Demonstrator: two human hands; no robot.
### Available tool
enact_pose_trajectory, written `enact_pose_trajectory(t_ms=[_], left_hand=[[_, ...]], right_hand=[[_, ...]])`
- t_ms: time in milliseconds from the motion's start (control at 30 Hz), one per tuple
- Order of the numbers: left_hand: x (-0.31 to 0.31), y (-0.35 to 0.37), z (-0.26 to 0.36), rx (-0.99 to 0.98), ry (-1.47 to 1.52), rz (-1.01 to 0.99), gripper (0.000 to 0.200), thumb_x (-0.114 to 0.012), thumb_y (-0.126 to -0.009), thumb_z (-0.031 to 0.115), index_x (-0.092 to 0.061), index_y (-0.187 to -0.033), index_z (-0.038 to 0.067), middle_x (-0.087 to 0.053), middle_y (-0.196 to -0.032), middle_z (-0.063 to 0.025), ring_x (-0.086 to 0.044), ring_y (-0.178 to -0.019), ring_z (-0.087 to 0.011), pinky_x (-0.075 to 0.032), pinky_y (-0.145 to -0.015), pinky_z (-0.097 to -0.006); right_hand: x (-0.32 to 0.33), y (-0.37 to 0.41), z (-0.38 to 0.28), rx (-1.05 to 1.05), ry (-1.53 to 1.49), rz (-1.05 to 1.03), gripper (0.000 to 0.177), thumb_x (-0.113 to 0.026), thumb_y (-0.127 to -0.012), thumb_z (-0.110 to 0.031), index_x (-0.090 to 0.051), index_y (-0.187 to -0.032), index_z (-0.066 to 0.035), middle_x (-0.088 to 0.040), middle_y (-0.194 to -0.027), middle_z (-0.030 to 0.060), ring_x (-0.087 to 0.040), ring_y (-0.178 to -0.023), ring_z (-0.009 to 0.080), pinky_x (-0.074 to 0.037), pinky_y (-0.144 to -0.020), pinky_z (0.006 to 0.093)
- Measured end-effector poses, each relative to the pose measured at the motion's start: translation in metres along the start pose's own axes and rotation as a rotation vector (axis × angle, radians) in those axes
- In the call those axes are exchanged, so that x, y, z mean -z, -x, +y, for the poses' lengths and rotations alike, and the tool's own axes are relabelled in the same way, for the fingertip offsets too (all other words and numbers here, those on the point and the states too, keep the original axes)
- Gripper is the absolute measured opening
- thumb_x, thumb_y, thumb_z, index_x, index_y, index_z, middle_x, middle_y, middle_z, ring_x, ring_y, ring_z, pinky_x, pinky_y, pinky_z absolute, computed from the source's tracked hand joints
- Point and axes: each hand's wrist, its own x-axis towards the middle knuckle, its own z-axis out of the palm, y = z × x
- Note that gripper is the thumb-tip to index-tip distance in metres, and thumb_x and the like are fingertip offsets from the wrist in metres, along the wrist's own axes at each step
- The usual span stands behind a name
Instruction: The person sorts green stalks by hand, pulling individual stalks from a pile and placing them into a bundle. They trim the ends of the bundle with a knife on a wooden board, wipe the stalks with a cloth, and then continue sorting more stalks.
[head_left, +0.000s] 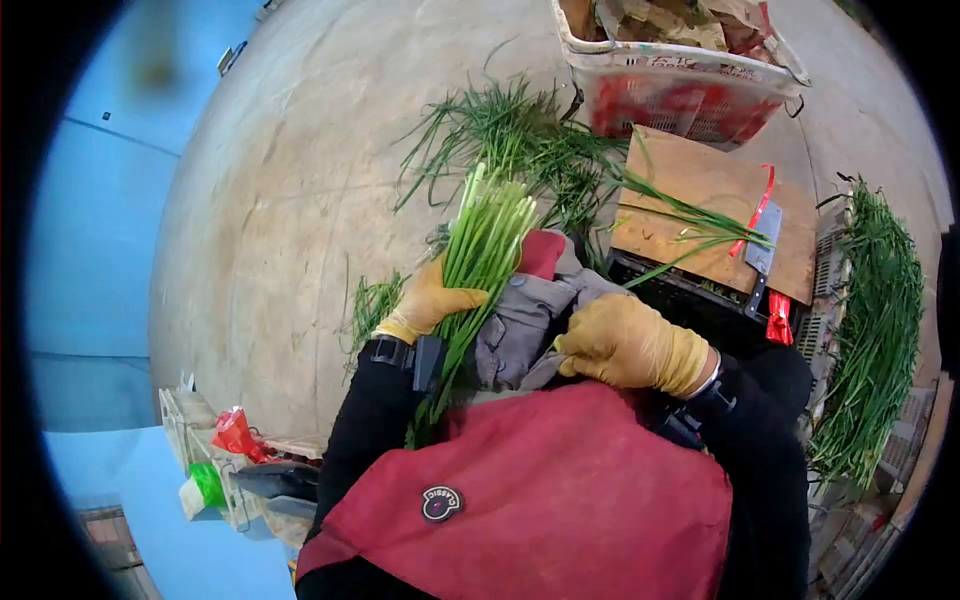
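My left hand (437, 298), in a yellow glove, is closed round a thick bunch of chives (488, 228). Their pale cut ends point up and away, and the green blades hang down past my wrist. In a matching glove, my right hand (622, 342) is curled in with the fingers pressed together, over a grey cloth (520, 325) on my lap. Whether it pinches the cloth or a small scrap cannot be made out. The red apron (560, 500) covers my front below both hands.
Loose chives (515, 140) lie on the concrete floor ahead. At right, a wooden board (680, 235) bears a few chives, a cleaver (765, 240) and red ties. Beyond it stands a white-and-red crate (690, 90). More chives (875, 330) fill a crate at far right.
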Motion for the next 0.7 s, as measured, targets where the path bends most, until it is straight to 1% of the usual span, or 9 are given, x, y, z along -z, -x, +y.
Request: enact_pose_trajectory(t_ms=[133, 233, 267, 367, 400, 467, 500, 600, 700], left_hand=[[0.011, 0.004, 0.027, 0.018, -0.047, 0.074, 0.054, -0.073, -0.076, 0.002, -0.055, -0.127, 0.000, -0.066, -0.113, -0.0047, -0.061, -0.099, -0.0130, -0.048, -0.088, -0.0280], [0.031, 0.018, 0.049, -0.027, 0.068, 0.160, 0.049, -0.070, -0.077, 0.000, -0.057, -0.124, 0.001, -0.067, -0.110, -0.0057, -0.063, -0.095, -0.0140, -0.051, -0.083, -0.0283], [0.049, 0.018, 0.042, -0.023, 0.077, 0.210, 0.042, -0.067, -0.078, -0.002, -0.061, -0.119, 0.000, -0.068, -0.106, -0.0067, -0.064, -0.091, -0.0138, -0.053, -0.079, -0.0278], [0.069, 0.013, 0.026, -0.112, 0.177, 0.324, 0.037, -0.067, -0.079, -0.001, -0.062, -0.116, 0.000, -0.068, -0.103, -0.0069, -0.065, -0.085, -0.0130, -0.053, -0.075, -0.0270], [0.079, 0.008, 0.016, -0.033, 0.169, 0.361, 0.035, -0.067, -0.080, 0.000, -0.063, -0.115, 0.000, -0.069, -0.100, -0.0060, -0.065, -0.084, -0.0129, -0.053, -0.076, -0.0272], [0.080, -0.002, -0.004, -0.045, 0.125, 0.362, 0.035, -0.067, -0.080, 0.000, -0.063, -0.115, 0.001, -0.069, -0.100, -0.0055, -0.065, -0.084, -0.0128, -0.053, -0.077, -0.0272], [0.077, -0.006, -0.011, -0.052, 0.104, 0.361, 0.035, -0.067, -0.080, 0.000, -0.063, -0.115, 0.001, -0.069, -0.099, -0.0052, -0.065, -0.083, -0.0128, -0.052, -0.077, -0.0272], [0.082, -0.013, -0.026, -0.057, 0.097, 0.359, 0.035, -0.068, -0.080, 0.001, -0.064, -0.114, 0.002, -0.069, -0.098, -0.0046, -0.065, -0.082, -0.0129, -0.052, -0.075, -0.0275], [0.074, -0.004, -0.008, -0.064, 0.126, 0.370, 0.036, -0.070, -0.079, 0.004, -0.063, -0.114, 0.001, -0.068, -0.096, -0.0043, -0.065, -0.078, -0.0133, -0.053, -0.071, -0.0283]], right_hand=[[0.015, -0.004, -0.030, 0.115, 0.011, 0.034, 0.025, -0.066, -0.080, -0.030, -0.064, -0.073, -0.006, -0.063, -0.077, 0.0133, -0.061, -0.078, 0.0355, -0.049, -0.067, 0.0445], [0.030, 0.002, -0.045, 0.212, 0.072, 0.040, 0.022, -0.070, -0.078, -0.029, -0.063, -0.080, -0.008, -0.057, -0.070, 0.0087, -0.057, -0.069, 0.0331, -0.043, -0.058, 0.0430], [0.034, 0.009, -0.046, 0.308, 0.044, 0.189, 0.025, -0.074, -0.074, -0.027, -0.064, -0.086, -0.008, -0.053, -0.068, 0.0069, -0.054, -0.065, 0.0293, -0.041, -0.056, 0.0400], [0.062, 0.033, -0.064, 0.296, 0.063, 0.317, 0.022, -0.074, -0.074, -0.026, -0.066, -0.076, -0.006, -0.051, -0.065, 0.0056, -0.054, -0.061, 0.0275, -0.041, -0.054, 0.0386], [0.065, 0.043, -0.062, 0.338, 0.002, 0.423, 0.024, -0.076, -0.071, -0.025, -0.067, -0.079, -0.005, -0.047, -0.064, 0.0041, -0.053, -0.060, 0.0257, -0.040, -0.053, 0.0377], [0.073, 0.064, -0.056, 0.380, -0.082, 0.574, 0.029, -0.079, -0.066, -0.022, -0.069, -0.086, -0.002, -0.042, -0.063, 0.0021, -0.049, -0.056, 0.0233, -0.040, -0.053, 0.0365], [0.070, 0.069, -0.056, 0.353, -0.062, 0.682, 0.029, -0.079, -0.066, -0.019, -0.069, -0.087, -0.001, -0.044, -0.061, 0.0026, -0.048, -0.053, 0.0237, -0.040, -0.053, 0.0369], [0.065, 0.087, -0.045, 0.073, -0.066, 0.711, 0.023, -0.076, -0.065, -0.014, -0.069, -0.082, 0.000, -0.051, -0.060, 0.0058, -0.050, -0.054, 0.0250, -0.041, -0.053, 0.0360], [0.059, 0.106, -0.031, -0.348, -0.135, 0.415, 0.020, -0.076, -0.068, -0.016, -0.070, -0.081, -0.001, -0.056, -0.063, 0.0091, -0.054, -0.056, 0.0272, -0.043, -0.055, 0.0359]])
